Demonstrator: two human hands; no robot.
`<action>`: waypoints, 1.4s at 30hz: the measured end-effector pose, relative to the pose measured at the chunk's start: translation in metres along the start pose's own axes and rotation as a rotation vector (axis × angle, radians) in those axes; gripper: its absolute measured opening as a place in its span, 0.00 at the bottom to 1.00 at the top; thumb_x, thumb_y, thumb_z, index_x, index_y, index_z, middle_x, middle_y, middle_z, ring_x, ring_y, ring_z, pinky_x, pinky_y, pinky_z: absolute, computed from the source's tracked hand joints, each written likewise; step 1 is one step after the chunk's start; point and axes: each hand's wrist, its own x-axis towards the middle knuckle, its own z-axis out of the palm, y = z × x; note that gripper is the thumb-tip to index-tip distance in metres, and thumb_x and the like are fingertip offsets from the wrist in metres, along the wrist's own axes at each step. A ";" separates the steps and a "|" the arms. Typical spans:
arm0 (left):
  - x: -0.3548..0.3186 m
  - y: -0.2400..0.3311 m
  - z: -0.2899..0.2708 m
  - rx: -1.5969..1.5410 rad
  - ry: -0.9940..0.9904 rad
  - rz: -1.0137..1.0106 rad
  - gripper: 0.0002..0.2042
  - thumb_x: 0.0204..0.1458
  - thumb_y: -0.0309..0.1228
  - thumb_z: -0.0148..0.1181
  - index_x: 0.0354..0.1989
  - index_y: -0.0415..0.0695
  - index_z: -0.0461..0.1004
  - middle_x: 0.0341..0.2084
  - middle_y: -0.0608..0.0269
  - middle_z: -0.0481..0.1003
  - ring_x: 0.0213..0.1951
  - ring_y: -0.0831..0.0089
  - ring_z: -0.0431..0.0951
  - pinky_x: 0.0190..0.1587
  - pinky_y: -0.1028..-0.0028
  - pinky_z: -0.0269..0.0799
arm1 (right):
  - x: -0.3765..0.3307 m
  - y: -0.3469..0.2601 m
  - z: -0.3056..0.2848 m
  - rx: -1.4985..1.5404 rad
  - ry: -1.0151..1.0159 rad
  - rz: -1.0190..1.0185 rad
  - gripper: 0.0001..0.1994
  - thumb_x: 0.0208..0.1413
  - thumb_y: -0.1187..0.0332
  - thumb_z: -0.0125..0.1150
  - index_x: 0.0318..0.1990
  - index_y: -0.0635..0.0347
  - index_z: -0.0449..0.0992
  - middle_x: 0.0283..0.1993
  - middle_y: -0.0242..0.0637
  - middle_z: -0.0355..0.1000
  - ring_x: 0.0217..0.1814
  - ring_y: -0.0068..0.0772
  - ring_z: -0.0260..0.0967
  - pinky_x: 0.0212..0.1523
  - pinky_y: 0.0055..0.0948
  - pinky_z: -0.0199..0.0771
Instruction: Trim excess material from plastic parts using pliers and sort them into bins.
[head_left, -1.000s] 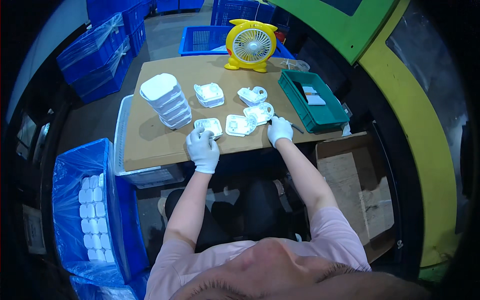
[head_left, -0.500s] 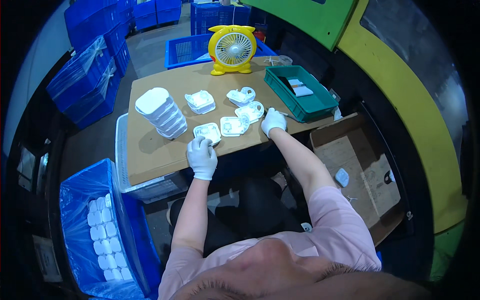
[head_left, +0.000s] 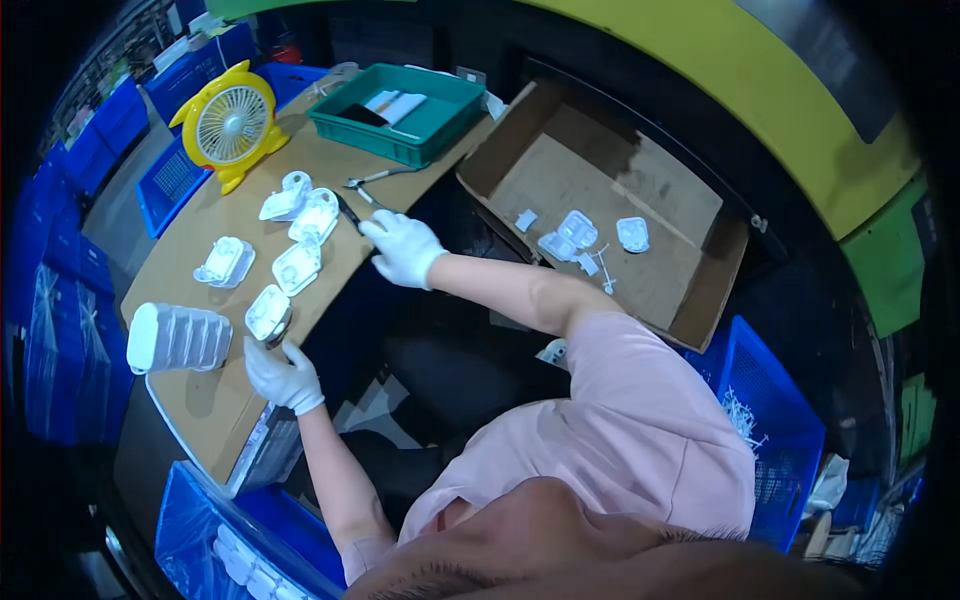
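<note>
My left hand (head_left: pixel 283 376), in a white glove, is at the table's near edge with thumb and fingers apart. Its fingertips reach the near side of a white, rounded plastic housing (head_left: pixel 268 312). My gloved right hand (head_left: pixel 404 249) is curled at the table edge around the end of a slim, dark-handled tool (head_left: pixel 347 209); the fingers partly hide the grip. A metal hand tool (head_left: pixel 382 177) lies just beyond it. Between the hands are a flat white housing (head_left: pixel 297 268) and another (head_left: pixel 315 216). Farther left sit a white piece (head_left: pixel 230 262) and a stack of white housings (head_left: pixel 180 338).
A yellow fan (head_left: pixel 232 125) and a green tray (head_left: pixel 425 150) stand at the back. On the right, a cardboard box (head_left: pixel 692 318) contains several white pieces. A lined blue bin (head_left: pixel 190 515) is at lower left; a blue crate (head_left: pixel 795 425) holds thin white scraps at right.
The view has swung to the right, showing more of the cardboard box and the right-hand crate. My left hand's thumb now stands wider from its fingers beside the housing.
</note>
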 end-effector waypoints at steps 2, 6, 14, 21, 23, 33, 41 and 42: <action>-0.003 0.001 0.001 0.113 0.059 0.000 0.28 0.46 0.33 0.61 0.56 0.32 0.65 0.51 0.44 0.71 0.51 0.48 0.71 0.56 0.58 0.65 | -0.041 0.031 -0.009 0.043 0.087 0.064 0.24 0.45 0.66 0.60 0.53 0.56 0.67 0.52 0.45 0.64 0.51 0.49 0.66 0.48 0.44 0.70; -0.016 -0.001 -0.003 0.297 0.062 -0.011 0.29 0.51 0.41 0.58 0.58 0.36 0.64 0.51 0.48 0.71 0.52 0.50 0.71 0.61 0.54 0.56 | -0.121 0.107 -0.033 -0.032 0.089 0.381 0.21 0.49 0.66 0.56 0.52 0.61 0.69 0.52 0.48 0.66 0.56 0.51 0.64 0.56 0.41 0.66; -0.043 -0.012 0.009 0.391 0.005 -0.063 0.31 0.51 0.43 0.57 0.61 0.39 0.60 0.60 0.49 0.63 0.64 0.53 0.58 0.62 0.39 0.44 | -0.286 0.285 -0.058 0.090 -0.070 1.254 0.13 0.47 0.62 0.56 0.34 0.60 0.81 0.37 0.51 0.77 0.43 0.50 0.75 0.42 0.41 0.73; -0.068 -0.003 0.014 0.485 -0.108 -0.063 0.38 0.50 0.46 0.58 0.66 0.39 0.53 0.66 0.46 0.52 0.67 0.45 0.49 0.65 0.42 0.41 | -0.362 0.347 -0.004 0.049 -0.018 1.412 0.21 0.50 0.52 0.58 0.36 0.63 0.80 0.39 0.51 0.77 0.42 0.47 0.76 0.42 0.39 0.73; -0.071 0.002 0.014 0.476 -0.088 -0.024 0.40 0.49 0.47 0.59 0.67 0.39 0.51 0.67 0.45 0.51 0.67 0.45 0.49 0.65 0.44 0.41 | -0.352 0.353 -0.007 0.129 -0.125 1.444 0.22 0.52 0.51 0.56 0.39 0.64 0.79 0.42 0.51 0.76 0.45 0.46 0.75 0.43 0.39 0.73; -0.079 0.025 0.008 0.552 -0.234 -0.046 0.42 0.45 0.44 0.62 0.67 0.39 0.50 0.66 0.38 0.48 0.67 0.42 0.49 0.66 0.48 0.43 | -0.323 0.346 0.025 0.139 -0.219 1.159 0.22 0.60 0.51 0.44 0.50 0.55 0.75 0.56 0.50 0.69 0.57 0.50 0.68 0.56 0.42 0.66; -0.086 0.036 0.000 0.245 -0.127 0.053 0.37 0.42 0.31 0.65 0.63 0.36 0.56 0.60 0.37 0.58 0.60 0.42 0.59 0.63 0.50 0.54 | -0.323 0.349 0.025 -0.016 0.051 1.208 0.17 0.59 0.55 0.47 0.39 0.54 0.79 0.41 0.41 0.76 0.44 0.46 0.74 0.46 0.41 0.71; -0.086 0.041 0.002 0.184 -0.133 0.092 0.37 0.42 0.30 0.65 0.62 0.36 0.57 0.58 0.37 0.60 0.59 0.43 0.61 0.62 0.51 0.56 | -0.327 0.356 0.020 0.068 0.139 1.146 0.16 0.59 0.56 0.48 0.37 0.55 0.79 0.38 0.41 0.77 0.43 0.44 0.74 0.44 0.40 0.71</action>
